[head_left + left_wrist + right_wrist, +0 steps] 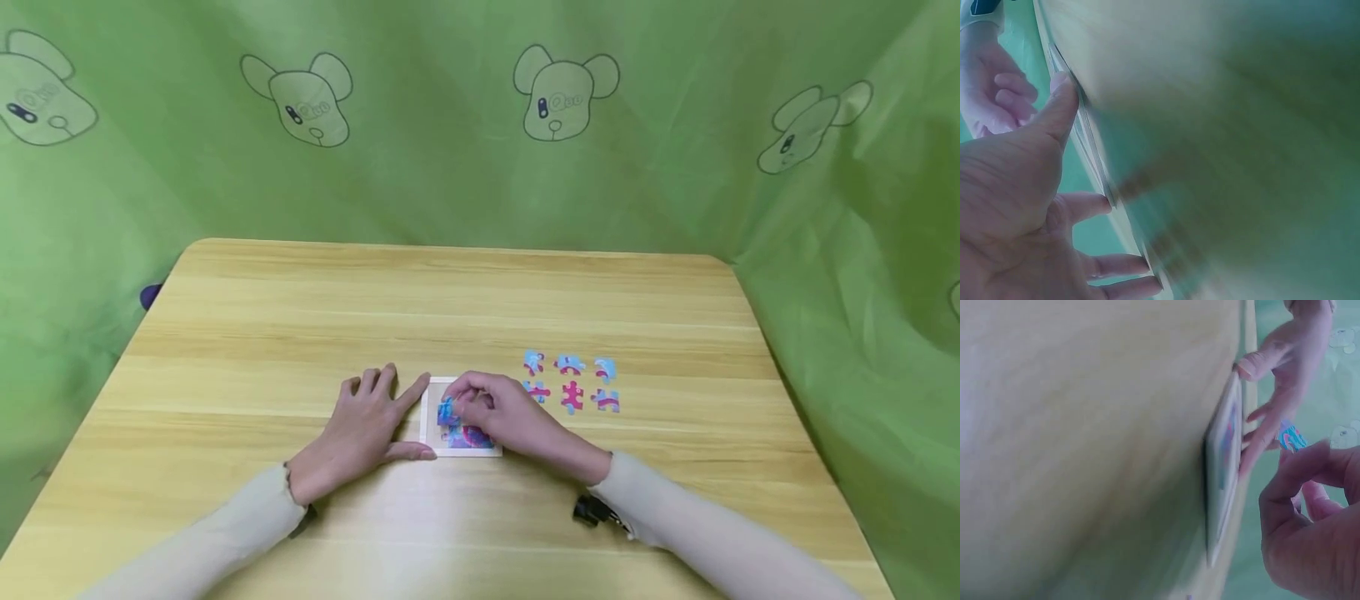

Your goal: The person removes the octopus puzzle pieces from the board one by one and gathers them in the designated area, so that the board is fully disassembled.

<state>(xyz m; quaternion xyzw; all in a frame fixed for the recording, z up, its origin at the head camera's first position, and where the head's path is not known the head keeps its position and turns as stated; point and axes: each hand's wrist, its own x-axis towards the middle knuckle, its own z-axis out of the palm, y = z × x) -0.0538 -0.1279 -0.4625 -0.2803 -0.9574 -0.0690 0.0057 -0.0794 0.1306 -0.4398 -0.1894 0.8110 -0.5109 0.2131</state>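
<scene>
A small white-framed puzzle tray (423,417) lies near the middle of the table, with joined purple and blue pieces (471,437) along its near side. My left hand (367,425) has its fingers spread, thumb and index finger touching the tray's left edge. Over the tray, my right hand (502,408) pinches a blue puzzle piece (1291,436) between thumb and fingertips. In the right wrist view the piece is held above the tray, apart from it. The right hand hides part of the tray's right side in the head view.
Several loose pink and blue puzzle pieces (572,396) lie in two rows to the right of the tray. The wooden table (300,308) has rounded far corners. A green curtain (450,167) with bear-like heads hangs behind and at both sides.
</scene>
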